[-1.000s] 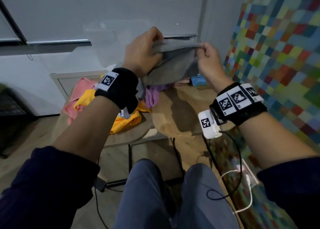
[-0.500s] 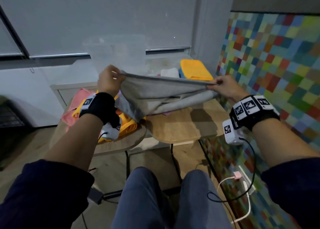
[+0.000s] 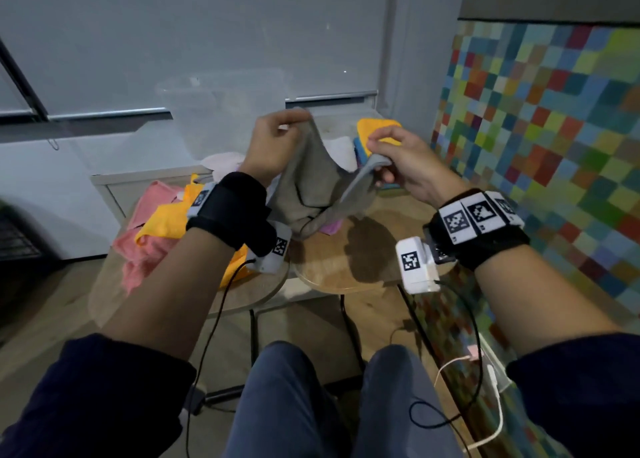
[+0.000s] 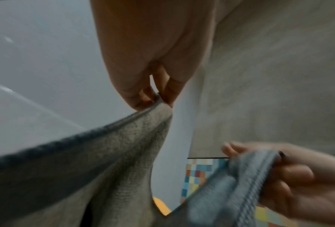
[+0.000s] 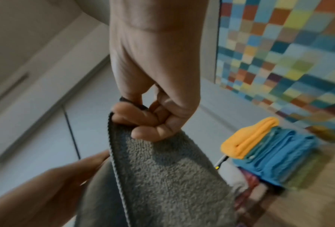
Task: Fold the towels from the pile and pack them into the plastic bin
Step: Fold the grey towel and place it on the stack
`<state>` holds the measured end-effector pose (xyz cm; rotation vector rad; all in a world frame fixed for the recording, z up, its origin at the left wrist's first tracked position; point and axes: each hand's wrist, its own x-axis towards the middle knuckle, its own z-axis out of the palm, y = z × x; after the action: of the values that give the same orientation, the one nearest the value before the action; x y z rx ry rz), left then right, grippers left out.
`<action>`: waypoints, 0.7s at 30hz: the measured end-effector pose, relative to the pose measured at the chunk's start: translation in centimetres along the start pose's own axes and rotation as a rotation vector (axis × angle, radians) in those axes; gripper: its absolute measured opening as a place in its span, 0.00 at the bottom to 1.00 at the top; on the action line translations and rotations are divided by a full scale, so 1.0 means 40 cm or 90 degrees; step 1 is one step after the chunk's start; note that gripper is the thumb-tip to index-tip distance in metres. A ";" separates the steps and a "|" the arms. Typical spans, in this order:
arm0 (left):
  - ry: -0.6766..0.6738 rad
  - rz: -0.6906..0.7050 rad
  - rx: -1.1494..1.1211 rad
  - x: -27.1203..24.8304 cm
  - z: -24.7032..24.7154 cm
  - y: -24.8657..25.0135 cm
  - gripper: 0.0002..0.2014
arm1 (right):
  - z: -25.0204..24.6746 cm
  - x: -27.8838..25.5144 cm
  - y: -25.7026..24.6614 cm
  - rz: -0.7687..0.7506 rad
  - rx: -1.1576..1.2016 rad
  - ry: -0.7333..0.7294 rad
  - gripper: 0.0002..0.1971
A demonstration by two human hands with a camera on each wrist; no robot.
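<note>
Round wooden tables [image 3: 349, 277] stand below the two raised hands, with a grey wall and a chequered, many-coloured panel [image 3: 540, 118] behind. Nearest the grip, the soft grey terry towel [image 3: 311, 187] hangs in the air between the hands, above the tabletop. The left hand [image 3: 273, 146] pinches one top corner between thumb and fingertips; the right hand [image 3: 398, 163] has its fingers curled round the hemmed edge at the other side, a little lower. The two holds are close together, so the cloth sags in a deep fold beneath them. It looks light and limp, with a stitched hem that gives the firmest hold; it will not keep a shape unaided, so the corners are the places to take it and a flat surface would help the fold. Beyond the right hand's hold lies a stack of folded towels [image 5: 269, 150], orange over blue. Beside the left wrist sprawls the unfolded pile of pink and orange towels [image 3: 159, 229]. Farthest off stands the clear plastic bin [image 3: 221, 111].
</note>
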<state>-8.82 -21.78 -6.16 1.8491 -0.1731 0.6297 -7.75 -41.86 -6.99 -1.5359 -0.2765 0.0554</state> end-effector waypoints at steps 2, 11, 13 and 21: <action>-0.066 0.040 0.022 -0.012 0.023 0.026 0.11 | 0.041 -0.008 -0.022 -0.010 0.029 -0.057 0.06; -0.133 0.066 0.033 -0.032 0.025 -0.002 0.22 | 0.089 -0.004 -0.037 -0.004 0.064 -0.088 0.06; -0.106 0.043 -0.013 -0.034 0.037 -0.016 0.14 | 0.095 0.005 -0.025 -0.018 0.021 -0.039 0.04; -0.151 0.082 -0.071 -0.040 0.041 -0.025 0.06 | 0.086 0.043 -0.030 -0.186 -0.227 -0.016 0.09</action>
<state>-9.21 -23.22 -8.17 1.8111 -0.4778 0.4769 -6.97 -38.17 -5.53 -1.8326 -0.5502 -0.2153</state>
